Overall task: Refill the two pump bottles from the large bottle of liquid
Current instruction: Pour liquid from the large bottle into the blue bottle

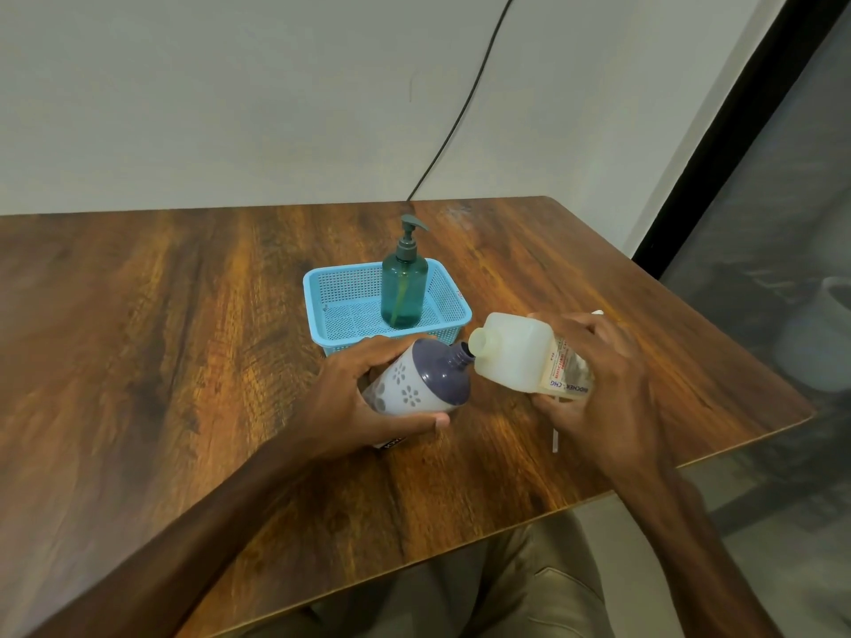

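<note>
Before the basket (317, 287), right hand (608, 384) grips the jug (515, 352), mouth leaning left to the bottle (428, 379) that left hand (354, 398) clasps.

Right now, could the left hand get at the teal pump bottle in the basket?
Probably not yet: the left hand grips the flowered bottle, held to the large bottle. The teal pump bottle stands just beyond it, nothing between.

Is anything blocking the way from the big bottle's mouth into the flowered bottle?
Nothing visible. The flowered bottle has an open neck with no pump in it, and the large bottle has its uncapped mouth right beside it.
</note>
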{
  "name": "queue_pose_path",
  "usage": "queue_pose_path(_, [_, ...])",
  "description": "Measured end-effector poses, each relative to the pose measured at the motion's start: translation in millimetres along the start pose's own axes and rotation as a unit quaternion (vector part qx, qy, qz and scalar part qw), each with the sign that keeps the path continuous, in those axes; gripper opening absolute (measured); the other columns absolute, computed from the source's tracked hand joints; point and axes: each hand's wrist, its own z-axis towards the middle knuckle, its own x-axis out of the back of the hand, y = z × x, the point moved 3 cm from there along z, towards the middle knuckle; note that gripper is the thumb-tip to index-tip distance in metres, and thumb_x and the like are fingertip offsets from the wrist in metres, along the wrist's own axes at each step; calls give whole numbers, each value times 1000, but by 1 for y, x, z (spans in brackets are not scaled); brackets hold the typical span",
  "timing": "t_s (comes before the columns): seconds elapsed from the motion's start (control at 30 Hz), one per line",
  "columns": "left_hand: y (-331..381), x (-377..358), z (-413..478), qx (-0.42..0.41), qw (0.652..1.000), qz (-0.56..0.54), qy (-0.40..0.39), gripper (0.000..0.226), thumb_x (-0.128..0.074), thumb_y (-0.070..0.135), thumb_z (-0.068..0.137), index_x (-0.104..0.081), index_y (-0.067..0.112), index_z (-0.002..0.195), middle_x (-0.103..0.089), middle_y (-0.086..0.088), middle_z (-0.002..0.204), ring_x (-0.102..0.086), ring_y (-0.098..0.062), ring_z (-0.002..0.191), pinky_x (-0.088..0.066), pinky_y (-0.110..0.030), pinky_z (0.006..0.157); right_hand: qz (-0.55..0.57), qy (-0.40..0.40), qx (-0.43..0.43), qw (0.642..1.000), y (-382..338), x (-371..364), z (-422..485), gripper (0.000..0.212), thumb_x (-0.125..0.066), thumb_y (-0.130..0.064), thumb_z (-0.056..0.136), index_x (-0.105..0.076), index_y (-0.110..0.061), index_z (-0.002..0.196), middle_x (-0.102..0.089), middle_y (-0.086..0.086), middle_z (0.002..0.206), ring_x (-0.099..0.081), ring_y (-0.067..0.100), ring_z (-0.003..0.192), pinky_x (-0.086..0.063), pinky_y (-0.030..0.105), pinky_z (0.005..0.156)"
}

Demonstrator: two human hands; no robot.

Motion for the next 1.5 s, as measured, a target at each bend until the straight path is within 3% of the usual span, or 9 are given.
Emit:
queue_pose_path(0.17, [3,-1,0,-4,1000,-1,-5,72,-85,76,67,-55,63,131,-65,33,129,-64,4,120,-50,-8,92,-13,-13,-5,1000,-3,4,2,81,-96,-15,59,-62,-16,132,-61,10,125,-54,30,116,-50,62,92])
queue_pose_path(0.5, [5,-4,-2,14,1000,-12,-4,69,-84,77,65,-56,65,127,-65,36,127,-63,6,119,-50,-7,91,-36,-17,3,999,-7,7,7,82,-96,-12,57,-63,-16,132,-60,11,127,-52,33,121,-45,63,98])
queue_pose_path(0.63, [6,-4,-3,15,1000,-15,2,68,-83,77,65,-56,67,126,-64,39,126,-64,8,118,-51,-8,91,-55,-15,18,998,-8,8,10,82,-96,-12,56,-63,-19,131,-60,10,127,-51,33,123,-39,53,101])
queue_pose_path(0.77, [2,-7,-4,23,999,-26,4,74,-84,77,64,-60,52,130,-67,33,127,-65,3,119,-54,-13,93,-60,-14,29,998,-9,8,14,81,-94,-11,57,-63,-21,131,-58,9,129,-49,33,125,-33,47,102])
queue_pose_path(0.97, [3,-7,-4,21,999,-22,17,69,-83,79,63,-57,66,126,-66,37,126,-65,6,117,-53,-10,92,-86,-26,38,995,-11,11,19,80,-93,-13,59,-62,-23,132,-56,8,131,-47,32,127,-37,53,102])
queue_pose_path(1.5, [5,-7,-3,3,1000,-17,21,68,-84,75,67,-54,70,128,-64,41,126,-63,10,117,-49,-4,88,-111,-22,67,991,-9,11,26,85,-95,-14,55,-62,-27,132,-55,6,132,-45,28,127,-38,53,101])
